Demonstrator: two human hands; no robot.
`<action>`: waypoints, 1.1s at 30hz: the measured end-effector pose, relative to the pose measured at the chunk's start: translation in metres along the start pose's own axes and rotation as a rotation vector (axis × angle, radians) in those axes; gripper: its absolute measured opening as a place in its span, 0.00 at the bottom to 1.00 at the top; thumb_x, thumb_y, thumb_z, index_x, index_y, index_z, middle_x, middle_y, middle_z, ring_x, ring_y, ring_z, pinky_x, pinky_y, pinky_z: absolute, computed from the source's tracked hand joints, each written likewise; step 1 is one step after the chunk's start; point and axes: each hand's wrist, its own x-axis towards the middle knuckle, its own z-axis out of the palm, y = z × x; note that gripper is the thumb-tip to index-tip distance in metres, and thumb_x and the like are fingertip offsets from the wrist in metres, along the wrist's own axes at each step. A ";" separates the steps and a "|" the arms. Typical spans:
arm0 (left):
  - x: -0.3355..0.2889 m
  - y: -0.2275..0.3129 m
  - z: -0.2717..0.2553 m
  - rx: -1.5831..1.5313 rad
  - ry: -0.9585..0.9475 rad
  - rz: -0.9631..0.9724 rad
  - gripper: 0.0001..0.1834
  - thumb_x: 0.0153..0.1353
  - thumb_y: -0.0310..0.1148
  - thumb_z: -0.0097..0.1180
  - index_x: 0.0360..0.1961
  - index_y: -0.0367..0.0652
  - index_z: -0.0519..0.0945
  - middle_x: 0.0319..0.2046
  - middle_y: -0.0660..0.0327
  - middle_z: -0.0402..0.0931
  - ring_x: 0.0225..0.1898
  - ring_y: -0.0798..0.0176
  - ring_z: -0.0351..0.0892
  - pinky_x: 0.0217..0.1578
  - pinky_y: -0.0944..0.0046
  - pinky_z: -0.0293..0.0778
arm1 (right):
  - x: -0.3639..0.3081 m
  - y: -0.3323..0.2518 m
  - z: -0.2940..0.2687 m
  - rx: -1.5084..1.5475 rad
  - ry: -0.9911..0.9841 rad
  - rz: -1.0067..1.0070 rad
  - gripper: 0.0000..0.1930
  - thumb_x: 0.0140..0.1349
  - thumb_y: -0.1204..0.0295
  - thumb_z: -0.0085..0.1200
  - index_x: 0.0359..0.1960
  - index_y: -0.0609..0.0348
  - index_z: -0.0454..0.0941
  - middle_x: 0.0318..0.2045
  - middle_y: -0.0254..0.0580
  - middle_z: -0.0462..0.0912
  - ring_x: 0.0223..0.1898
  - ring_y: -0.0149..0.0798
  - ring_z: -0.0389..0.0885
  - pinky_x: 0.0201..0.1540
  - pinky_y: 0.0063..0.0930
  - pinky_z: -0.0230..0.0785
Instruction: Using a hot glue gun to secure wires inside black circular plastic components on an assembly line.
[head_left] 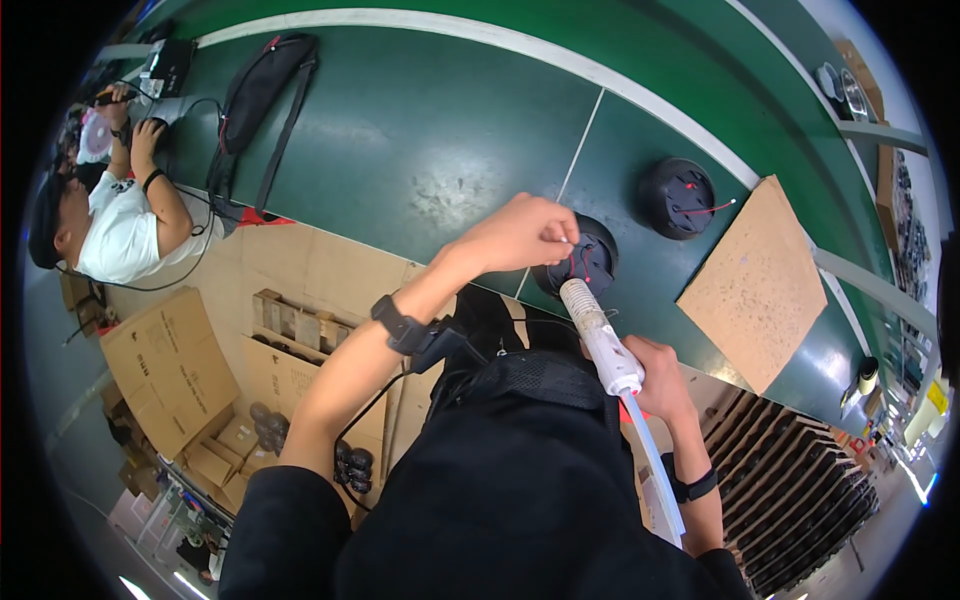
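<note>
A round black housing (597, 257) sits at the near edge of the green workbench, with thin red wires on its face. Over its left side is my left hand (528, 236), thumb and fingertips closed in a pinch on the end of the wire. My right hand (655, 377) is wrapped around a white hot glue gun (606, 345). The gun's ribbed front end points at the housing's near rim. A long translucent glue stick (655, 470) runs out of its back toward me. A second black housing (676, 198), with a red wire and white plug, rests farther right.
A speckled brown board (758, 285) lies on the bench (400, 130) at the right. A black bag (265, 90) lies at the far left. Beyond it, a person in a white shirt (135, 230) works. Cardboard boxes (170, 370) stand lower left; stacked layered trays (790, 490) lower right.
</note>
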 end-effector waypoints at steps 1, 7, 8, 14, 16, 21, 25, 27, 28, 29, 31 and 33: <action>-0.005 -0.002 -0.004 -0.007 -0.022 -0.034 0.07 0.58 0.23 0.62 0.38 0.33 0.82 0.29 0.56 0.85 0.32 0.67 0.86 0.37 0.67 0.80 | -0.001 0.000 -0.001 -0.002 0.000 0.010 0.17 0.44 0.70 0.68 0.36 0.62 0.79 0.28 0.50 0.81 0.32 0.55 0.82 0.36 0.41 0.74; -0.043 -0.015 -0.013 -0.029 -0.133 -0.139 0.05 0.58 0.22 0.60 0.36 0.34 0.84 0.29 0.58 0.86 0.32 0.69 0.85 0.40 0.68 0.80 | -0.001 -0.003 0.001 0.071 0.071 0.016 0.13 0.47 0.73 0.65 0.30 0.66 0.74 0.26 0.54 0.77 0.31 0.61 0.78 0.33 0.41 0.70; -0.047 -0.015 -0.012 -0.024 -0.146 -0.167 0.05 0.58 0.22 0.60 0.35 0.35 0.84 0.29 0.59 0.86 0.32 0.70 0.85 0.41 0.68 0.81 | 0.000 -0.003 0.001 0.070 0.070 0.015 0.13 0.47 0.73 0.65 0.30 0.66 0.74 0.26 0.54 0.77 0.31 0.61 0.78 0.33 0.41 0.70; -0.055 -0.026 -0.006 -0.068 -0.103 -0.161 0.05 0.57 0.22 0.61 0.35 0.36 0.84 0.28 0.60 0.86 0.32 0.70 0.85 0.40 0.68 0.80 | -0.003 -0.007 -0.004 0.072 0.051 0.025 0.13 0.47 0.73 0.64 0.30 0.66 0.74 0.25 0.54 0.75 0.29 0.61 0.76 0.32 0.39 0.69; -0.056 -0.028 -0.006 -0.101 -0.095 -0.162 0.05 0.57 0.22 0.61 0.35 0.36 0.84 0.28 0.60 0.86 0.32 0.70 0.85 0.40 0.68 0.80 | -0.006 -0.001 -0.007 0.107 -0.002 0.042 0.20 0.46 0.73 0.65 0.43 0.65 0.81 0.31 0.51 0.81 0.34 0.58 0.82 0.38 0.38 0.74; -0.051 -0.034 -0.006 -0.070 -0.065 -0.128 0.06 0.57 0.22 0.62 0.36 0.35 0.84 0.27 0.61 0.85 0.32 0.69 0.85 0.40 0.66 0.80 | -0.007 -0.006 -0.011 0.188 0.026 0.107 0.16 0.49 0.76 0.60 0.42 0.66 0.80 0.30 0.54 0.81 0.33 0.57 0.82 0.38 0.36 0.73; -0.039 -0.040 -0.004 -0.099 -0.081 -0.074 0.10 0.58 0.23 0.61 0.42 0.36 0.83 0.33 0.59 0.86 0.38 0.69 0.85 0.44 0.66 0.79 | -0.017 0.011 -0.015 0.055 0.062 0.153 0.14 0.50 0.77 0.56 0.40 0.67 0.78 0.24 0.57 0.77 0.26 0.53 0.80 0.34 0.35 0.73; -0.034 -0.059 0.001 -0.241 0.077 -0.030 0.22 0.58 0.24 0.62 0.55 0.39 0.78 0.49 0.52 0.82 0.50 0.62 0.82 0.51 0.63 0.78 | -0.032 0.014 -0.031 0.100 0.035 0.196 0.14 0.50 0.77 0.57 0.41 0.67 0.78 0.22 0.56 0.77 0.23 0.49 0.79 0.31 0.35 0.71; -0.030 -0.066 0.002 -0.238 0.074 -0.010 0.22 0.58 0.24 0.62 0.55 0.39 0.78 0.49 0.52 0.82 0.50 0.62 0.82 0.51 0.63 0.78 | -0.041 0.012 -0.039 0.149 0.006 0.245 0.14 0.51 0.76 0.57 0.41 0.67 0.78 0.21 0.55 0.78 0.20 0.44 0.78 0.28 0.35 0.70; -0.030 -0.074 0.005 -0.064 0.109 0.015 0.29 0.56 0.25 0.64 0.60 0.40 0.72 0.57 0.49 0.76 0.57 0.57 0.77 0.56 0.60 0.75 | -0.049 0.001 -0.049 0.326 -0.050 0.511 0.14 0.54 0.78 0.56 0.44 0.64 0.80 0.25 0.47 0.82 0.19 0.34 0.76 0.23 0.31 0.67; -0.028 -0.095 0.011 0.358 0.135 0.181 0.48 0.50 0.27 0.68 0.72 0.41 0.58 0.69 0.43 0.60 0.70 0.43 0.62 0.69 0.50 0.62 | -0.065 0.003 -0.055 0.444 0.087 0.486 0.15 0.55 0.79 0.55 0.46 0.62 0.80 0.27 0.43 0.82 0.19 0.31 0.75 0.23 0.28 0.67; -0.025 -0.086 0.024 0.401 0.094 0.234 0.59 0.44 0.33 0.74 0.75 0.42 0.52 0.72 0.43 0.54 0.73 0.40 0.55 0.72 0.49 0.56 | -0.086 0.030 -0.052 0.659 0.383 0.457 0.18 0.58 0.82 0.54 0.51 0.58 0.80 0.31 0.35 0.80 0.19 0.26 0.74 0.21 0.23 0.65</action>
